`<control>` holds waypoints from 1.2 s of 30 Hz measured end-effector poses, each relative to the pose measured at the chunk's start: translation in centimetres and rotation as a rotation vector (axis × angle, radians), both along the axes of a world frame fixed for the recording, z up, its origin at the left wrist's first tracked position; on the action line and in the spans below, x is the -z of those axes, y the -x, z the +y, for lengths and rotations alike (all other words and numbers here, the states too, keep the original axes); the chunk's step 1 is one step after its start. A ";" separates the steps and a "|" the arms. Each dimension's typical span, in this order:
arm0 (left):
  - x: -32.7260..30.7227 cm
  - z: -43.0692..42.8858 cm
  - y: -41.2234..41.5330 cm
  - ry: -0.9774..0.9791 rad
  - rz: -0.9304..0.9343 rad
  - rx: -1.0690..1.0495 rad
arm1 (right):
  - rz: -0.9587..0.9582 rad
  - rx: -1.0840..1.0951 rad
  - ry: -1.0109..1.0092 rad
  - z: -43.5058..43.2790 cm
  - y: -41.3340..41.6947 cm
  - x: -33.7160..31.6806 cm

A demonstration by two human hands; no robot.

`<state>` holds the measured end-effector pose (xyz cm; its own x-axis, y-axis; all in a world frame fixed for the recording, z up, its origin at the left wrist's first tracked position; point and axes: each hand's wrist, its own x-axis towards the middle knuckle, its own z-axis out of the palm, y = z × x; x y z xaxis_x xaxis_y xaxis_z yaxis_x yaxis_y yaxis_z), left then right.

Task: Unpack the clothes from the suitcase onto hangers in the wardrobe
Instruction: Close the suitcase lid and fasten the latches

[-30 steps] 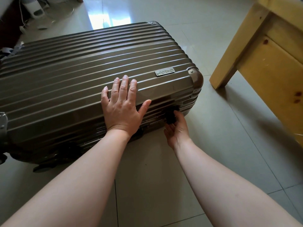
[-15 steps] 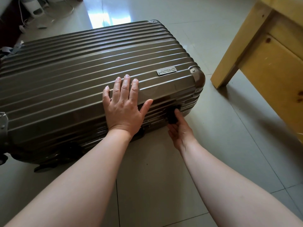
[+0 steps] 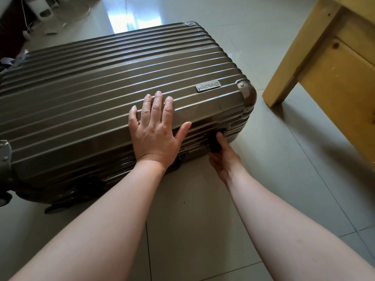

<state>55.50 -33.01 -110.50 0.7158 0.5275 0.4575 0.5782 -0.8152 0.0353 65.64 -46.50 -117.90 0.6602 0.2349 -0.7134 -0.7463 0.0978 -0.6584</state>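
Head view, read from left to right. At the far upper left a white appliance [image 3: 43,9] stands on the tiled floor [image 3: 274,179], with a pale cable [image 3: 24,25] trailing beside it. Below it, at the left edge, a grey corner fitting [image 3: 5,151] and a wheel [image 3: 4,198] mark one end of the suitcase [image 3: 91,88]. The suitcase is bronze-coloured and ribbed; it lies flat on the floor with its lid closed and fills the left and centre of the view.

My left hand [image 3: 154,134] rests palm down on the lid near its front edge. Its fingers [image 3: 157,106] are straight and lie close together, and the thumb is spread out to the right; it grips nothing. Just beyond my fingertips, a small metal nameplate [image 3: 207,85] is fixed to the lid.

On the front side wall, below the lid edge, sits a black latch [image 3: 214,144]. My right hand [image 3: 225,161] comes up to it from below, palm turned to the left. The thumb lies against the right side of the latch and the fingers curl in beneath it, so the hand is clamped on the latch.

To the right, a rounded metal corner cap [image 3: 247,94] closes the suitcase's near right corner. Beyond it, apart from the suitcase, a pale wooden furniture leg [image 3: 300,57] and panel stand on the floor.
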 end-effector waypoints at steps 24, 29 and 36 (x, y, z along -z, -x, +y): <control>0.2 0.1 -0.2 -0.013 -0.018 -0.001 | -0.030 0.012 -0.201 0.7 -0.2 0.5; 0.2 0.1 -0.2 -0.011 -0.012 -0.004 | -0.061 0.010 -0.150 0.9 -0.4 0.8; 0.2 0.2 -0.3 -0.008 -0.009 -0.005 | -0.049 0.022 -0.088 1.4 -0.3 0.5</control>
